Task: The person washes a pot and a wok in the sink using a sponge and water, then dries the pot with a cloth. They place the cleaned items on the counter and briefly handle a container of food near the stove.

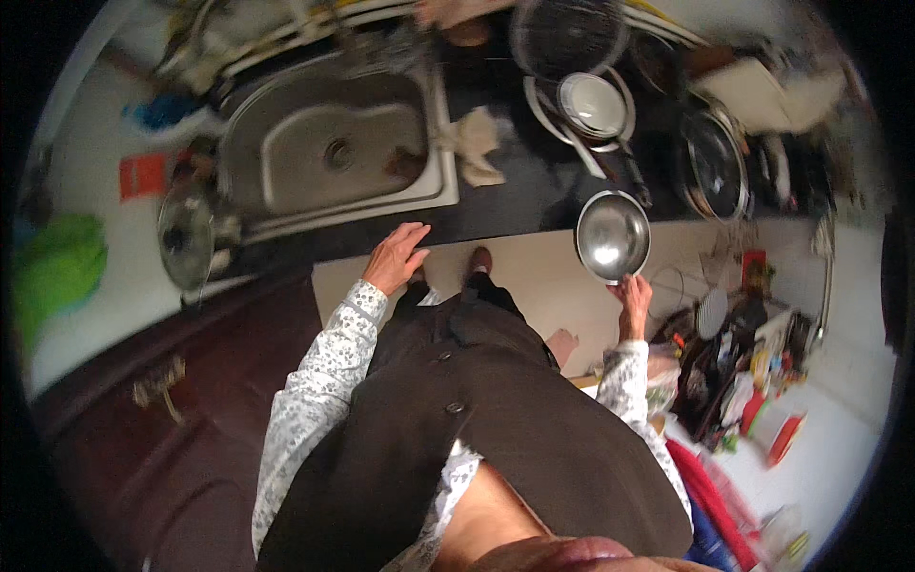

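In my right hand (pixel 632 304) is a round stainless steel bowl (pixel 613 239), gripped at its near rim. Its shiny inside faces up toward me, and it is held out close to the front edge of the dark countertop (pixel 515 207). My left hand (pixel 397 257) holds nothing, thumb and fingers apart, just short of the counter edge below the sink. Beyond it lies the stainless steel sink (pixel 293 168), with a drain in its floor and a dark brownish patch that I cannot identify.
A pale cloth (pixel 477 146) lies right of the sink. Farther right stand a stack of white bowls (pixel 592 106), a round dark pan (pixel 568 36) and a tilted glass lid (pixel 715 164). Another glass lid (pixel 186 232) leans at left. A dark red wooden door (pixel 214 400) is nearby; cluttered goods (pixel 758 365) fill the right.
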Demonstrator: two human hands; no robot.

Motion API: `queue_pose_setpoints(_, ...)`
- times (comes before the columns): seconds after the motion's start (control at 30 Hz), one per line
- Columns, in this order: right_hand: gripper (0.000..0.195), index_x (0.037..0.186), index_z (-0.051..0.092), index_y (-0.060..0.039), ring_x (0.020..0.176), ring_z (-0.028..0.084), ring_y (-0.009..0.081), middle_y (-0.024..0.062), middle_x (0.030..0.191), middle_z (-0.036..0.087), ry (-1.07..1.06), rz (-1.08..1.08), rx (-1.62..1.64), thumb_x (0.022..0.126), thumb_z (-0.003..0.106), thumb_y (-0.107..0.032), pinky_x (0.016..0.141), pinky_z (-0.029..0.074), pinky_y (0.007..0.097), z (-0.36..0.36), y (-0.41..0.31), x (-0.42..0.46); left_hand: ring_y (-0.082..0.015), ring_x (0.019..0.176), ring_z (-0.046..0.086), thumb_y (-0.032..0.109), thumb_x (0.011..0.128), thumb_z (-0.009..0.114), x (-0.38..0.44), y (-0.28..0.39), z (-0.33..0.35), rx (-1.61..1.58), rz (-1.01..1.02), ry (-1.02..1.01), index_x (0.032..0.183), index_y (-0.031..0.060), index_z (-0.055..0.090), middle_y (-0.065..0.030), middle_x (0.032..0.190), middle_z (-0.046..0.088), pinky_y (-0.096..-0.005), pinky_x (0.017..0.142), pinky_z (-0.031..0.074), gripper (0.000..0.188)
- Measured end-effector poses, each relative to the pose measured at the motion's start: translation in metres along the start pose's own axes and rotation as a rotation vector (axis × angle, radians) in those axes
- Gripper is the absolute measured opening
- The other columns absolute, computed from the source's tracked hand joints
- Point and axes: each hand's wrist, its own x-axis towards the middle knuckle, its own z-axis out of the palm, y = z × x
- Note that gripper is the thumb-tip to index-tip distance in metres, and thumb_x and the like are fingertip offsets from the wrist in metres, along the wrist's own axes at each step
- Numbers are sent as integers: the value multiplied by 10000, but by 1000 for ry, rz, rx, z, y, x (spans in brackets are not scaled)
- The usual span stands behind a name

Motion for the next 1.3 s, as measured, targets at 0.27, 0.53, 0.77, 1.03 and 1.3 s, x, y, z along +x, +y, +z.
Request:
queue_pose_setpoints(0.27,438,1120,612,39,854,624,130,65,970,655,-509,-40,-117,946,547,-358,785,527,275,183,-81,-30,-370,1045,584,156,895,605,-104,-63,-32,-31,-223,145,1261,37,558,-149,1195,577,-422,872,492,388)
queue_pose_setpoints(0.53,344,1065,590,51,786,650,169,90,907,644,-813,-108,-140,954,544,-271,750,542,284,401,-99,51,-366,1041,584,150,882,619,-167,-77,-11,-74,-465,307,1245,30,554,-157,1186,582,-425,865,490,388)
queue_pose_setpoints(0.77,276,880,630,101,736,685,241,166,843,664,-851,-723,-840,885,592,-172,734,589,310,560,5,137,-373,1063,578,149,868,618,-234,-75,33,-218,-744,429,1254,21,550,-177,1192,583,-426,888,483,412)
queue_pose_setpoints(1.03,306,841,665,82,652,693,291,217,848,696,-816,-347,-482,798,674,-221,638,557,375,633,58,132,-339,1005,607,166,881,628,-268,-49,75,-236,-900,539,1234,13,573,-182,1091,609,-400,855,499,389)
queue_pose_setpoints(1.3,231,831,660,61,712,691,295,178,819,692,-899,-532,-863,838,642,-170,578,562,390,672,108,155,-322,915,625,89,838,682,-268,-48,91,-197,-810,635,1215,31,575,-175,1038,618,-389,777,520,396)
